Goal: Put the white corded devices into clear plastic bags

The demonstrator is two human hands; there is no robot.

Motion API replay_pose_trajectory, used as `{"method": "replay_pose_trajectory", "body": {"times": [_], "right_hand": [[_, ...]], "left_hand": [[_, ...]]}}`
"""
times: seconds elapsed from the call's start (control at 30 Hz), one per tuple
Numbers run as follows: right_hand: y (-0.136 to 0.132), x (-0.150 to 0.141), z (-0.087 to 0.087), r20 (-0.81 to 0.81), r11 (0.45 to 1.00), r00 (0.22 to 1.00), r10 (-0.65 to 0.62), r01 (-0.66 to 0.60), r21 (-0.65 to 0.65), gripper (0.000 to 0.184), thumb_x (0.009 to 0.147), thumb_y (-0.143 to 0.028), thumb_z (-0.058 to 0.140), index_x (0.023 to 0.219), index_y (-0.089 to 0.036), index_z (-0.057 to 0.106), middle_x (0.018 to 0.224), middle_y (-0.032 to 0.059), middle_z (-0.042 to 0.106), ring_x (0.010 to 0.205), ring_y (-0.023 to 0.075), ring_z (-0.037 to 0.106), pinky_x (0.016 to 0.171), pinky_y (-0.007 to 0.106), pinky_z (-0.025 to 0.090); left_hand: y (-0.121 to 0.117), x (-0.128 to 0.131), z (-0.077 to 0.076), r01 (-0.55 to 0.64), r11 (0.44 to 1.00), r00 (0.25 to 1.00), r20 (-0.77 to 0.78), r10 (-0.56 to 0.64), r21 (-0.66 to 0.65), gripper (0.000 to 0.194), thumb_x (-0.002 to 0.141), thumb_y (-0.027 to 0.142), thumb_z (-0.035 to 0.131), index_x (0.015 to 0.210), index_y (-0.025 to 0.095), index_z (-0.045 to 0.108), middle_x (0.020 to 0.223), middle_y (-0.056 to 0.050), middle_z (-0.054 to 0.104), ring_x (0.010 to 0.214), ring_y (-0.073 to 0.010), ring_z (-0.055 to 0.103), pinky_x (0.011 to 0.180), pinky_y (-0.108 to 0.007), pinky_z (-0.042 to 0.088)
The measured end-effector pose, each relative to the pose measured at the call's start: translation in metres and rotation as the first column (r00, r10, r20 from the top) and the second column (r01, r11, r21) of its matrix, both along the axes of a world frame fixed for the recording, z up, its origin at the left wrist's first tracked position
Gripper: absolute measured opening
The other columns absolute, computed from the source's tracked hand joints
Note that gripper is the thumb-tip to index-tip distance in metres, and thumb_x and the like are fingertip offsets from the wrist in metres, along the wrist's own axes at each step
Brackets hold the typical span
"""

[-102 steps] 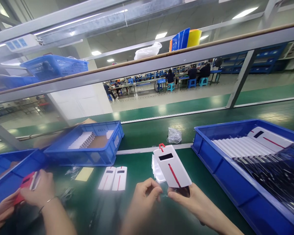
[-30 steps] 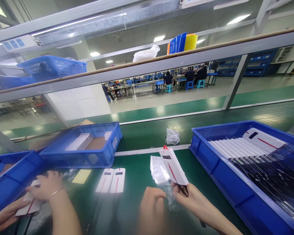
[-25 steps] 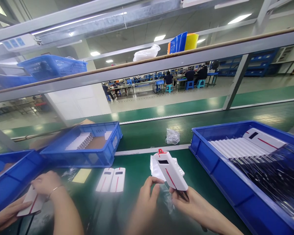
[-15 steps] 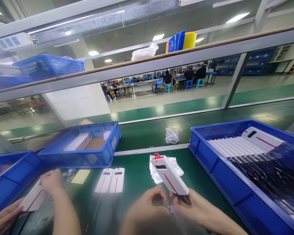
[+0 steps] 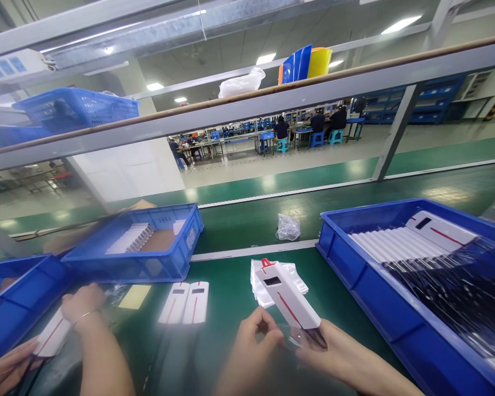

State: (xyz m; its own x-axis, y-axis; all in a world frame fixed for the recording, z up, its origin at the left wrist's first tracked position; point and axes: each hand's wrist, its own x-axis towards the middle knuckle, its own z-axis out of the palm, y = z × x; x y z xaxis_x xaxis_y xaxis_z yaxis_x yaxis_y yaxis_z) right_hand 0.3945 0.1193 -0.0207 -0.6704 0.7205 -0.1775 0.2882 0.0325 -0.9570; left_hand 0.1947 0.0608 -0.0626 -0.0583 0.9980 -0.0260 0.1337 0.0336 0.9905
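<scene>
Both hands (image 5: 291, 346) pinch the white device (image 5: 289, 297)

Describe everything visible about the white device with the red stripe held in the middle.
The white device is a flat, glossy, plastic-looking slab with rounded corners, a dark rectangular window near its far end, a thin red stripe along its face and a red loop on top. It tilts up and away, above clear bags on the green bench. The right hand grips its near end; the left hand pinches clear film there.

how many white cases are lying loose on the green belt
2: a pair of white plastic cases with red stripes side by side at centre-left. Others sit in hands or bins; some may be hidden.
</scene>
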Motion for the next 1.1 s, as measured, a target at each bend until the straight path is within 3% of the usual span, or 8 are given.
{"method": "replay_pose_trajectory", "body": {"times": [0.1,0.3,0.47,0.63,0.73,0.87,0.97,1.1], "right_hand": [[0.001,0.0,-0.001,-0.012,0.998,0.998,0.056,-0.057,-0.03,0.011,0.082,-0.028,0.07,0.085,-0.02,0.064,0.074,-0.0042,0.056,0.076,0.0193,0.057,0.068,0.027,0.048],[0.002,-0.005,-0.003,-0.077,1.0,0.997,-0.009,0.009,-0.001,0.022,0.084,-0.035,0.072,0.098,-0.021,0.061,0.1,0.0001,0.06,0.098,0.0219,0.058,0.085,0.027,0.047],[0.005,-0.009,-0.002,-0.057,0.997,0.997,-0.054,0.056,0.044,0.026,0.091,-0.045,0.063,0.087,-0.02,0.059,0.078,-0.0036,0.05,0.072,0.0158,0.044,0.065,0.027,0.038],[0.007,-0.011,0.0,-0.036,0.993,0.995,-0.091,0.093,0.076,0.037,0.091,-0.057,0.058,0.081,-0.021,0.058,0.071,-0.0034,0.05,0.069,0.0173,0.046,0.063,0.028,0.038],[0.008,-0.01,0.003,-0.023,0.988,0.992,-0.125,0.126,0.091,0.036,0.088,-0.057,0.059,0.077,-0.023,0.056,0.07,-0.0032,0.051,0.07,0.0185,0.047,0.063,0.028,0.039],[0.007,-0.009,-0.001,-0.002,0.991,0.994,-0.106,0.106,0.08,0.033,0.092,-0.052,0.056,0.081,-0.021,0.059,0.074,-0.002,0.053,0.074,0.0195,0.049,0.066,0.028,0.039],[0.006,-0.008,-0.007,0.008,0.994,0.995,-0.095,0.094,0.057,0.03,0.093,-0.048,0.056,0.084,-0.02,0.06,0.073,-0.0025,0.052,0.074,0.019,0.05,0.066,0.029,0.039],[0.004,-0.007,-0.002,0.011,0.997,0.997,-0.08,0.08,0.009,0.02,0.086,-0.035,0.065,0.096,-0.018,0.06,0.084,-0.0018,0.055,0.083,0.0195,0.052,0.071,0.027,0.041]], "left_hand": [[0.001,-0.002,0.005,0.049,0.999,0.998,0.027,-0.048,-0.017,0.027,0.077,0.041,0.078,0.079,0.018,0.065,0.082,-0.004,0.066,0.083,-0.0191,0.058,0.075,-0.027,0.043],[0.004,0.005,0.0,0.112,0.986,0.985,0.142,-0.095,-0.12,0.041,0.072,0.051,0.081,0.067,0.017,0.059,0.055,0.004,0.05,0.056,-0.0108,0.044,0.056,-0.022,0.032],[0.004,0.01,-0.005,0.09,0.992,0.976,0.207,-0.07,-0.089,0.058,0.073,0.07,0.073,0.063,0.019,0.049,0.052,0.007,0.039,0.053,-0.0075,0.033,0.053,-0.022,0.024],[0.003,0.006,-0.01,0.078,0.993,0.989,0.13,-0.066,-0.089,0.063,0.082,0.077,0.055,0.062,0.018,0.048,0.053,0.005,0.039,0.052,-0.0078,0.033,0.051,-0.022,0.022],[0.002,0.006,-0.009,0.12,0.989,0.973,0.209,-0.099,-0.087,0.063,0.074,0.08,0.063,0.069,0.018,0.05,0.055,0.006,0.044,0.052,-0.0077,0.035,0.05,-0.021,0.025],[0.005,0.009,0.003,0.105,0.99,0.973,0.214,-0.082,-0.097,0.052,0.062,0.053,0.089,0.084,0.017,0.059,0.072,0.003,0.058,0.063,-0.01,0.049,0.059,-0.02,0.036],[0.007,0.01,0.011,0.072,0.992,0.982,0.182,-0.052,-0.107,0.036,0.07,0.039,0.084,0.075,0.016,0.057,0.063,0.004,0.054,0.06,-0.0106,0.05,0.058,-0.021,0.036],[0.009,0.008,0.014,0.033,0.991,0.978,0.209,-0.005,-0.132,0.035,0.074,0.042,0.078,0.071,0.018,0.053,0.055,0.004,0.054,0.052,-0.0102,0.048,0.053,-0.022,0.034]]}}
